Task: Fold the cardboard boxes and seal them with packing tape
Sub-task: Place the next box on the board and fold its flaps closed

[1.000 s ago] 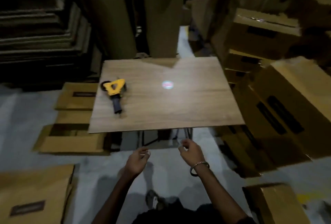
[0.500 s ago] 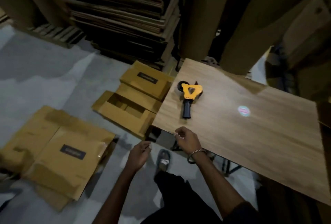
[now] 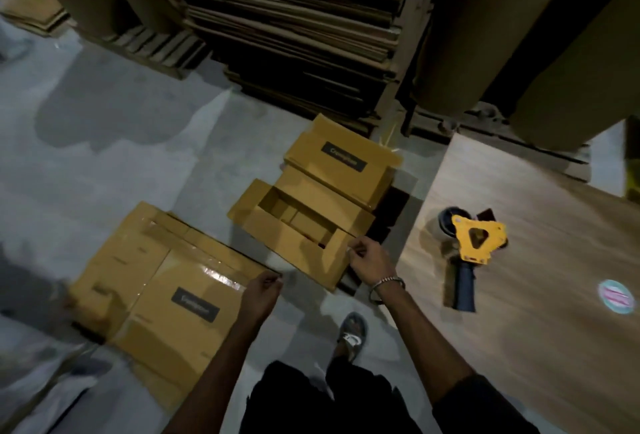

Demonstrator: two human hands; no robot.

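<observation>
Both hands hover above open cardboard box.

Dim room; grey concrete floor; wooden tabletop at right; stacked flat cardboard behind.

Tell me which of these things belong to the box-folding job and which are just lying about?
For the job:
open box
flat taped box
tape dispenser
table

Lying about:
stacked flat cardboard
round sticker
big cardboard rolls

Warehouse/packing area: stacked flat cardboard, boxes on concrete floor.
</observation>
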